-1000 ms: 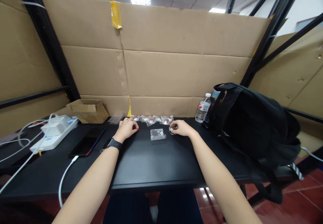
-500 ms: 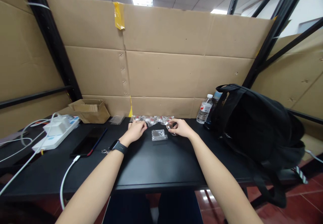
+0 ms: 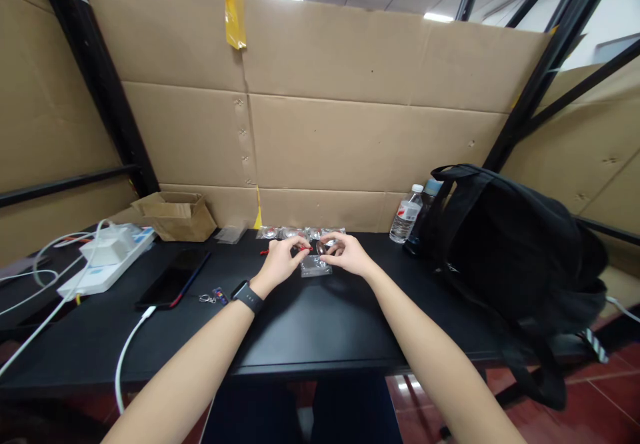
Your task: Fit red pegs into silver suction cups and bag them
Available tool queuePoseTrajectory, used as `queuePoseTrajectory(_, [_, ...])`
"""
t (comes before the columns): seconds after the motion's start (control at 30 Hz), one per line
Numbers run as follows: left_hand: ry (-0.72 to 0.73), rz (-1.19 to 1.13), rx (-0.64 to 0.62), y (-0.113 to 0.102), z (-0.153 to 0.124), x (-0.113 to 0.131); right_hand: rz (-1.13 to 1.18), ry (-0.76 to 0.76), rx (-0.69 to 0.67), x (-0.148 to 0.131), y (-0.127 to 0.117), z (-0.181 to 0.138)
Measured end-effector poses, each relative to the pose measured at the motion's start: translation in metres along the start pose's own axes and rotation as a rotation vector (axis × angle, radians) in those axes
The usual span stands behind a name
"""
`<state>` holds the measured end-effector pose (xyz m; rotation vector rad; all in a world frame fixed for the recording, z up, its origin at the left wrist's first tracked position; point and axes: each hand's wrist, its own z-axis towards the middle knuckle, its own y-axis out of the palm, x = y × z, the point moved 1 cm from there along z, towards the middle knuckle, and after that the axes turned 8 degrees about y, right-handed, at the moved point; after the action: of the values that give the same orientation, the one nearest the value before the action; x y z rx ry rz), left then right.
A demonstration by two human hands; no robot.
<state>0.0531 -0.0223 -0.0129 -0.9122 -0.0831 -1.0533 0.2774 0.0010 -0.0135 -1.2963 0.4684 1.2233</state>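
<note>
Holding a round, glossy dark disc (image 3: 321,249) with long axis near upright in pinched fingertips of the right hand (image 3: 347,255), just right of a small red piece (image 3: 306,248) nipped between the left hand's (image 3: 280,260) closed fingertips, beside a flat clear plastic packet (image 3: 316,269).

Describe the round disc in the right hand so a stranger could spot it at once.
Start at the black backpack on the right and go left past the bottles to the right hand. It holds the disc roughly on edge, near the clear bag on the table. Unlike the packets lying behind, the disc is gripped, with no wrapper visible.
</note>
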Motion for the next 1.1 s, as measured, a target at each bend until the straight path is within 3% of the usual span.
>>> queuePoseTrajectory(0.23, [-0.065,-0.044,0.082,0.003,0.0,-0.005,0.102,-0.036,0.007,-0.007,0.012,-0.003])
queuePoseTrajectory(0.5, [-0.021,-0.039,0.044,0.006,0.0,-0.001,0.212,-0.033,0.02,-0.009,0.017,-0.004])
queuePoseTrajectory(0.67, [-0.054,-0.285,0.157,0.013,0.0,-0.006,0.271,-0.038,0.003,-0.01,0.017,-0.005])
queuePoseTrajectory(0.77, [-0.05,-0.356,0.158,0.015,0.0,-0.007,0.309,-0.049,-0.013,-0.011,0.017,-0.005])
queuePoseTrajectory(0.97, [-0.032,-0.305,0.135,0.014,-0.002,-0.004,0.343,-0.057,-0.03,-0.015,0.018,-0.006])
queuePoseTrajectory(1.1, [0.018,-0.136,0.108,0.01,-0.002,0.0,0.324,-0.051,-0.036,-0.017,0.018,-0.007])
